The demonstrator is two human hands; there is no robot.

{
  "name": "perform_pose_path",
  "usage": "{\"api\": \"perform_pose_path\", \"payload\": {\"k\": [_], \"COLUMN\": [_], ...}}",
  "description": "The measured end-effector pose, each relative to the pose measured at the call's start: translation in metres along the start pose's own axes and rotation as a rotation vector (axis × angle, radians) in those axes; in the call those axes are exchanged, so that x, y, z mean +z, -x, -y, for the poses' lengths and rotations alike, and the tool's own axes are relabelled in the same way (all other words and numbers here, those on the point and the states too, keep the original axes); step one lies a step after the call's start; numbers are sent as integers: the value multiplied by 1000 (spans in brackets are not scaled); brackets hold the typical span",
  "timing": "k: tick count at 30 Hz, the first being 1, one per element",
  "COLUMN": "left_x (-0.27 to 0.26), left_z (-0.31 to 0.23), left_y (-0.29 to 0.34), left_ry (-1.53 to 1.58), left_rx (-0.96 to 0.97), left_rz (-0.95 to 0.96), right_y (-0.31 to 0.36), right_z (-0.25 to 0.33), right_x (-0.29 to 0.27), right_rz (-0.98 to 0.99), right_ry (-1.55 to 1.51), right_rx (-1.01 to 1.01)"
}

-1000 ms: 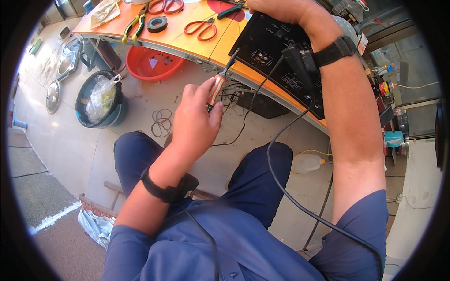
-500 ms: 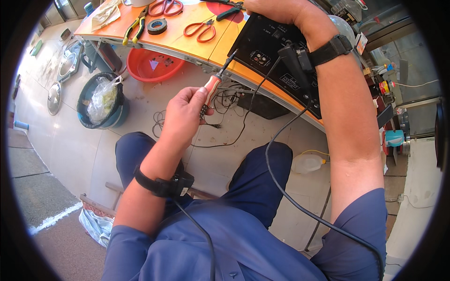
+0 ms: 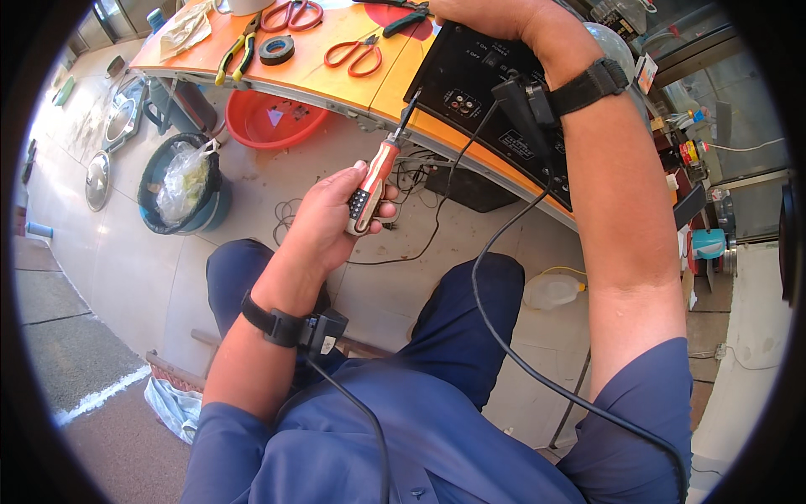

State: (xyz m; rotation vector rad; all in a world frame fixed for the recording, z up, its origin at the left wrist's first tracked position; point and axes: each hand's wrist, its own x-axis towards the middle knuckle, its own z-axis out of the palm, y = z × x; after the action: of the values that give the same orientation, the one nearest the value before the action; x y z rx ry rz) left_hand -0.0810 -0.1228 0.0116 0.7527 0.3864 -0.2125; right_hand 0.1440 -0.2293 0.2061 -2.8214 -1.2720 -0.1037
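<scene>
Left hand [image 3: 336, 220] gripping screwdriver [image 3: 375, 181], tip nearing black box [image 3: 495, 101] on orange table [image 3: 336, 80]. Right hand [image 3: 487, 13] steadying box top, fingers cut off, grip unclear. Screw probably not engaged yet; driving remaining.

The left hand [image 3: 336, 223] has swung the screwdriver [image 3: 376, 181] around: a second ago its handle stood nearly upright, close in the fist below the table [image 3: 336, 80] edge; now the shaft slants up and right, its tip reaching the lower edge of the black device [image 3: 487, 84].
</scene>
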Motion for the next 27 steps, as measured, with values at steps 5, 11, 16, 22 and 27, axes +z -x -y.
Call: {"api": "perform_pose_path", "payload": {"k": [5, 11, 16, 22, 27], "left_x": [4, 0, 5, 5, 6], "left_z": [6, 1, 1, -5, -2], "left_y": [-5, -5, -6, -3, -10], "left_ry": [-93, -4, -91, -24, -123], "left_rx": [81, 28, 109, 31, 86], "left_rz": [-72, 25, -12, -4, -4], "right_y": [-3, -6, -1, 0, -2], "right_z": [-2, -5, -7, -5, -3], "right_x": [1, 7, 13, 11, 5], "right_rz": [17, 1, -156, -89, 58], "right_ry": [63, 148, 130, 175, 195], "right_rx": [-28, -14, -108, -45, 26]}}
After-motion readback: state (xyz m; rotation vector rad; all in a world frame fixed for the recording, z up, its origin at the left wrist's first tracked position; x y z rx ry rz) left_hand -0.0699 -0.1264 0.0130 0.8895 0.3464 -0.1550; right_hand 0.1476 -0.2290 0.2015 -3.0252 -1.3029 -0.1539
